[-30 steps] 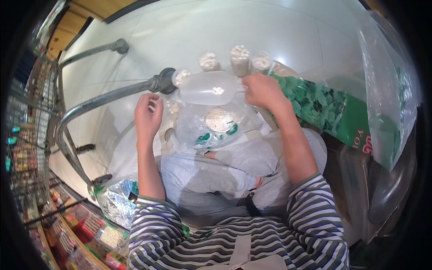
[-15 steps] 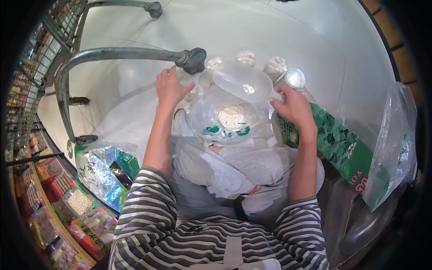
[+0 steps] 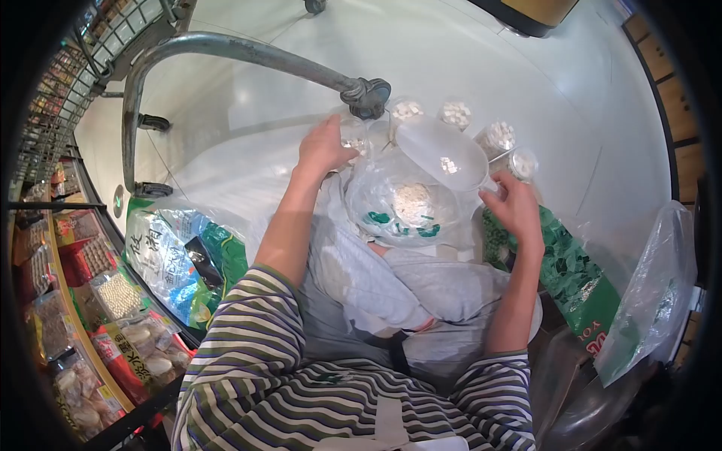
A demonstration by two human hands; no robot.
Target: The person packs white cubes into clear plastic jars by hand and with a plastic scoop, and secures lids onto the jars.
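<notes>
My right hand [image 3: 517, 204] grips the handle of a translucent scoop [image 3: 438, 154], which has a few white pieces in it. Below the scoop, an open clear plastic bag [image 3: 376, 218] holds a mound of white pieces [image 3: 413, 201]. My left hand [image 3: 325, 147] is at a clear jar [image 3: 353, 134] left of the bag, its thumb and fingers apart around the near side. Several jars filled with white pieces stand beyond the scoop, among them one jar [image 3: 455, 114] at the back and another [image 3: 499, 137] to its right.
A cart's metal leg [image 3: 248, 51] ends in a caster [image 3: 366, 98] close to the jars. At left lie a printed plastic bag [image 3: 167, 259] and shelves of packaged food [image 3: 116, 295]. A green package [image 3: 575, 282] and a clear bag [image 3: 654, 301] are at right.
The view has shifted left. The scoop has tilted, its handle end now lower and nearer me, in my right hand. My left hand has moved from beside the bag to the left jar.
</notes>
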